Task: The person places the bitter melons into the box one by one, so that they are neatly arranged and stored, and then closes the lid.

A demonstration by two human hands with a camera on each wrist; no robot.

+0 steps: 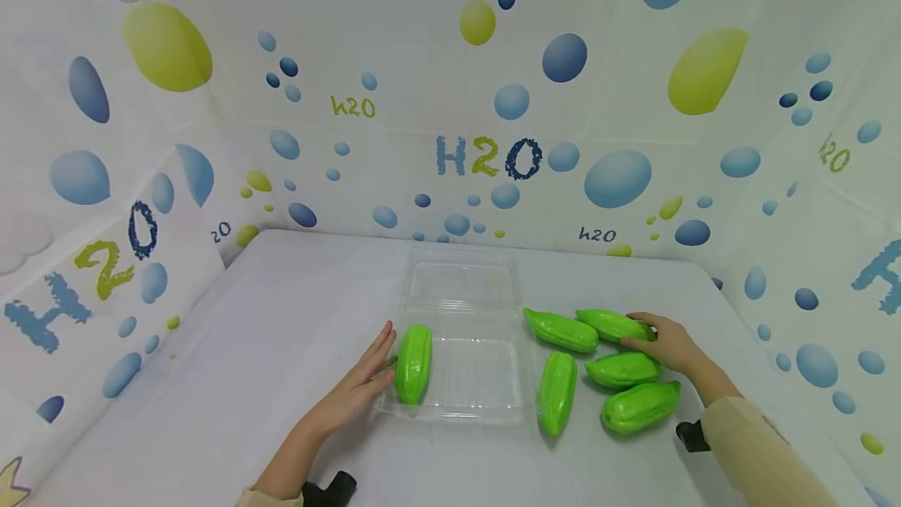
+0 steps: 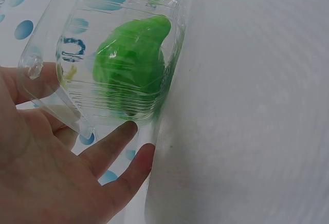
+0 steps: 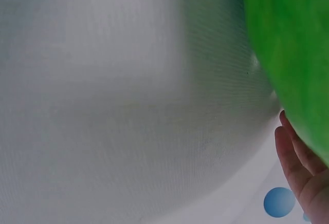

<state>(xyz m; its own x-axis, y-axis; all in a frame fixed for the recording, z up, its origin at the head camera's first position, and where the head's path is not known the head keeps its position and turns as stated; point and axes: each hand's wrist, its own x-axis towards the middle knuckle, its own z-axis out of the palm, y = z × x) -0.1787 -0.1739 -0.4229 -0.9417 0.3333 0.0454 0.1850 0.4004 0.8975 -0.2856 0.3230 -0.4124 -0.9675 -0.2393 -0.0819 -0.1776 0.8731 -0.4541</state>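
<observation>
A clear plastic clamshell box (image 1: 479,416) lies on the white table with its lid (image 1: 461,276) folded back. Inside, along its left side, rests one glossy green ridged gourd (image 1: 414,364), also visible through the box wall in the left wrist view. My left hand (image 1: 359,382) is at the left wall of the box, its fingers spread and fairly straight against the rim. On the right, my right hand (image 1: 665,344) grips the right end of the farthest-right back gourd (image 1: 608,325) between thumb and fingers. In the right wrist view only some fingertips (image 3: 290,152) show.
Several more green gourds lie right of the box: one at the back (image 1: 561,330), one upright-pointing beside the box (image 1: 558,393), and two nearer my right wrist, the front one (image 1: 640,408) lowest. A wall sheet (image 1: 408,131) printed with bubbles and lettering surrounds the table.
</observation>
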